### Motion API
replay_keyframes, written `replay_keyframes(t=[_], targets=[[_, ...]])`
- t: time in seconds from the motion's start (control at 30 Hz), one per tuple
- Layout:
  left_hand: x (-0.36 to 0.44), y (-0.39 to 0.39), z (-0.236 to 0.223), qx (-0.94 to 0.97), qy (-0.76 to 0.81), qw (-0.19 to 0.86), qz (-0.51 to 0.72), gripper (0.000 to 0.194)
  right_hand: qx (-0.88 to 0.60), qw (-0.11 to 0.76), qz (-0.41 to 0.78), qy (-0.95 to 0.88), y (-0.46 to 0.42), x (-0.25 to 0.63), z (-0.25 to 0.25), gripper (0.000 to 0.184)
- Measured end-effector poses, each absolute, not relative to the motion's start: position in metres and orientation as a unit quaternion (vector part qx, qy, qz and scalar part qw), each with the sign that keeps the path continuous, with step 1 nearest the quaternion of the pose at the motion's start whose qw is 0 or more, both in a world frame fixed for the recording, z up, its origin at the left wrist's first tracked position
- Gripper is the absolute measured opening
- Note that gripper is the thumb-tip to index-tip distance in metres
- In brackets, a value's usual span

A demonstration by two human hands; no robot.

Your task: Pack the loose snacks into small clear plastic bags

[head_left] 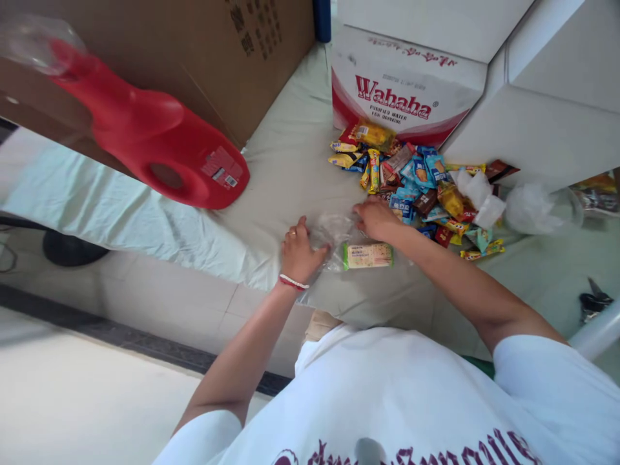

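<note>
A clear plastic bag (334, 227) lies crumpled on the pale green sheet between my two hands. My left hand (299, 253) rests at its left edge, fingers apart and thumb stretched toward the bag. On the other side, my right hand (380, 219) touches down at the bag's right edge with fingers and thumb apart. A flat snack packet with green ends (369, 256) lies just below the right hand, partly by the bag. Beyond that hand spreads a pile of small wrapped snacks (420, 173) in blue, yellow, red and brown.
A white Wahaha carton (402, 84) stands behind the pile. To the left, a red jug (169, 139) stands before a brown cardboard box (194, 58). A crumpled clear bag (533, 208) lies right of the pile. Black-handled scissors (593, 302) are at far right.
</note>
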State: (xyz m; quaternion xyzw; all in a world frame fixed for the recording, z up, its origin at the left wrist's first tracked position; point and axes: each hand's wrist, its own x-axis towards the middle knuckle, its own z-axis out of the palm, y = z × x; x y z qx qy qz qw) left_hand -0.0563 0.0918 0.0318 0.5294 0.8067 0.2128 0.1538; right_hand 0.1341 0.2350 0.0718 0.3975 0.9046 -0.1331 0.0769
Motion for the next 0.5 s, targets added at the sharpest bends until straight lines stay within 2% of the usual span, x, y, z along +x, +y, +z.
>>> replay_keyframes(t=[0.07,0.13,0.23,0.37,0.43,0.5], targets=[[-0.054,0.094,0.034,0.531,0.812,0.159,0.183,0.055,0.376,0.078,-0.145,0.912,0.237,0.131,0.072,0.015],[-0.052,0.098,0.035,0.529,0.815,0.168,0.165,0.027,0.339,0.048,-0.134,0.930,0.229,0.138,0.079,0.018],[-0.050,0.103,0.034,0.520,0.819,0.175,0.168,0.022,0.256,0.022,-0.081,0.963,0.198,0.157,0.092,0.026],[-0.056,0.097,0.032,0.521,0.802,0.175,0.234,0.004,0.149,0.065,-0.066,0.984,0.149,0.181,0.087,0.026],[-0.067,0.089,0.034,0.519,0.780,0.197,0.287,0.017,0.139,0.064,-0.080,0.985,0.135,0.190,0.076,0.024],[-0.079,0.079,0.041,0.499,0.750,0.275,0.336,0.031,0.155,0.046,-0.090,0.983,0.128,0.195,0.065,0.025]])
